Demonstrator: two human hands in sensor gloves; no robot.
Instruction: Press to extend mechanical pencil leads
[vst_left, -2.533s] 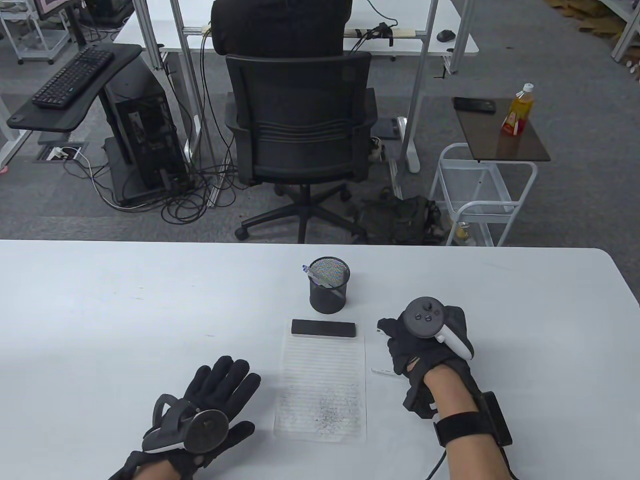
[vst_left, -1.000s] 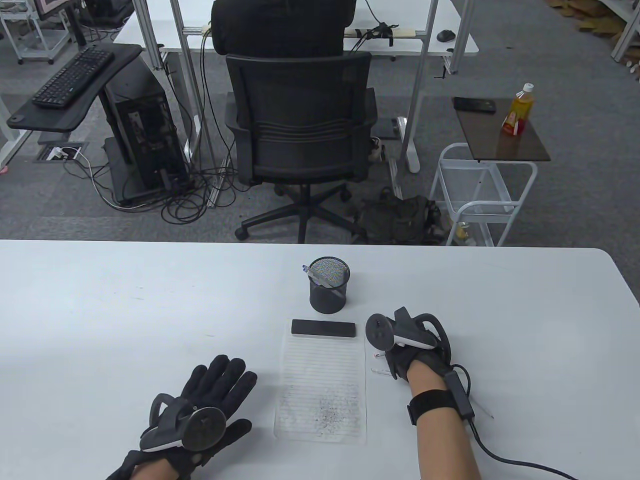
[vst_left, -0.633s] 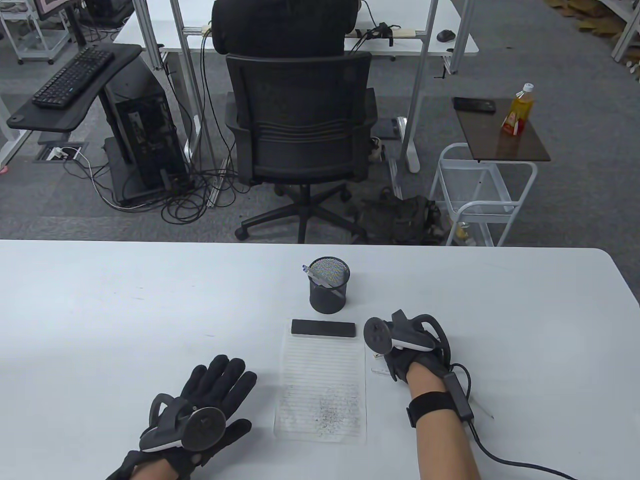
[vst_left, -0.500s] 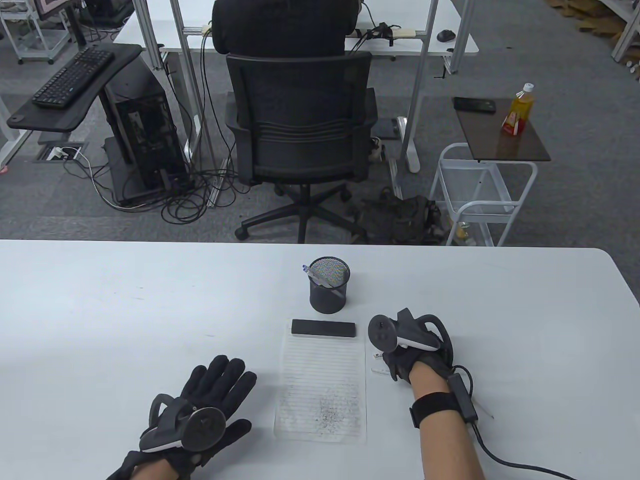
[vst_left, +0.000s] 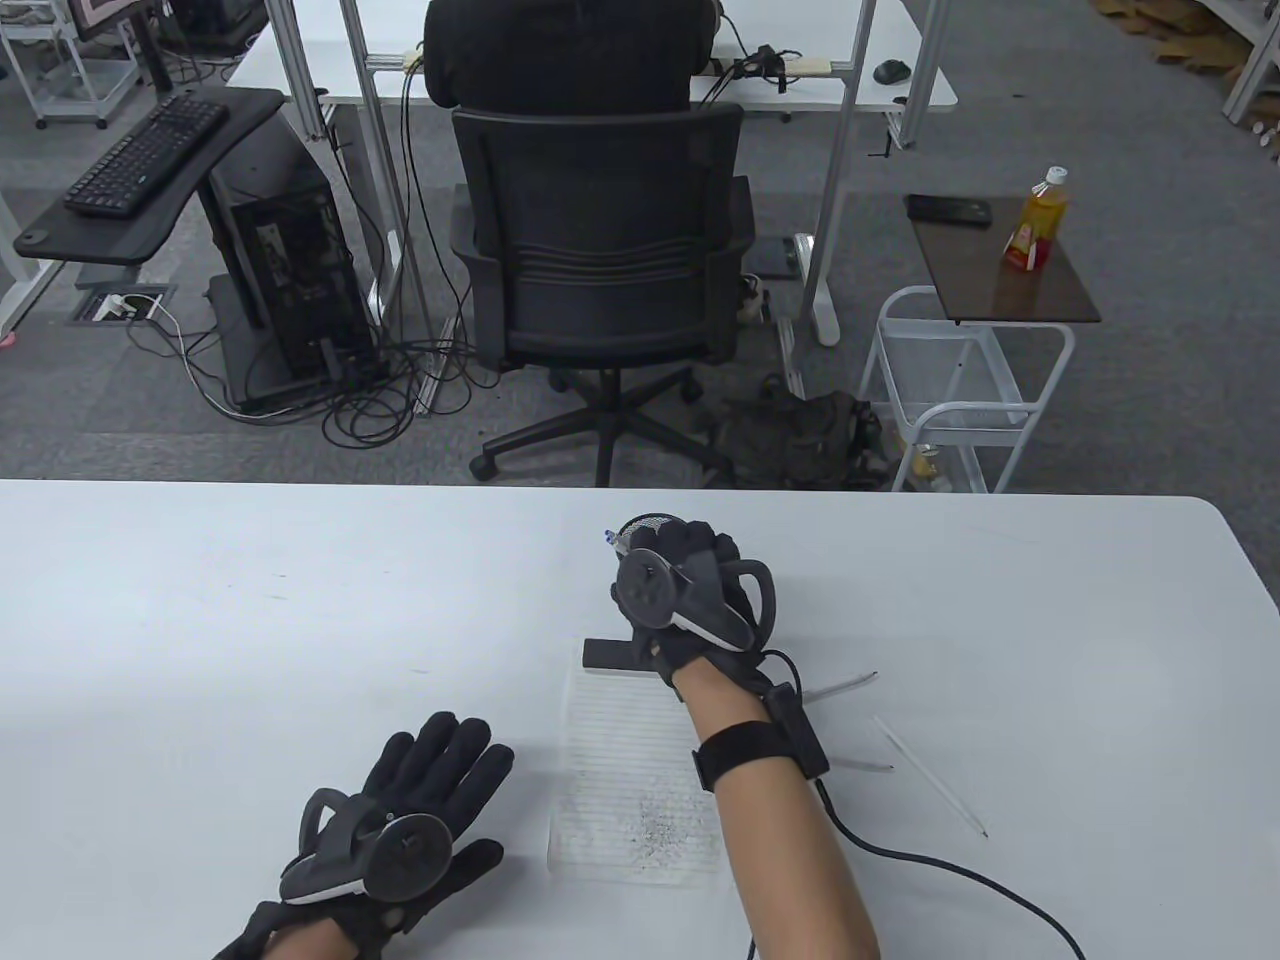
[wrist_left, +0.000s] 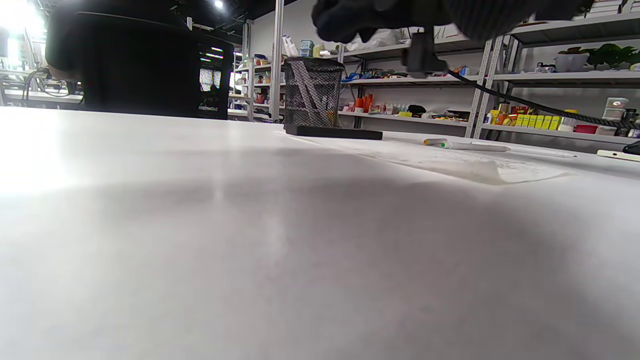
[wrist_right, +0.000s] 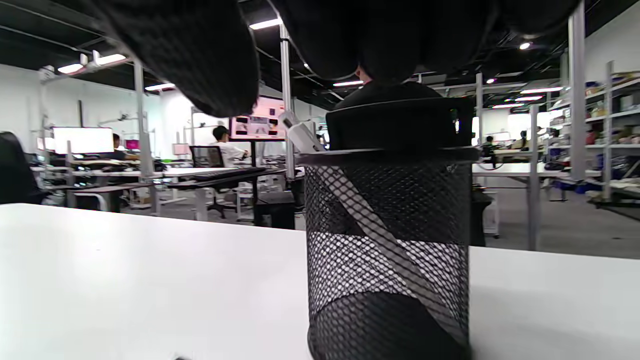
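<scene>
A black mesh pen cup (vst_left: 636, 523) stands behind the lined paper (vst_left: 620, 790); a white mechanical pencil (vst_left: 612, 540) leans out of its left side. My right hand (vst_left: 690, 548) hovers over the cup's rim, with the thumb apart from the fingers and nothing in it. In the right wrist view the cup (wrist_right: 390, 240) fills the frame, the pencil's top (wrist_right: 300, 132) pokes up at its left rim, and my fingers (wrist_right: 375, 40) hang just above. Three thin pencils (vst_left: 845, 686) (vst_left: 862, 766) (vst_left: 930, 775) lie on the table right of my forearm. My left hand (vst_left: 430, 790) lies flat on the table.
A black rectangular block (vst_left: 610, 655) lies on the paper's top edge, partly under my right wrist. The paper carries grey lead marks. A cable (vst_left: 930, 870) trails from my right wrist over the table. In the left wrist view the cup (wrist_left: 312, 92), the block (wrist_left: 332, 132) and pencils (wrist_left: 470, 146) show.
My right hand has left the spot right of the paper and moved up and left to above the pen cup. The pencils it hid now lie bare. My left hand has not moved.
</scene>
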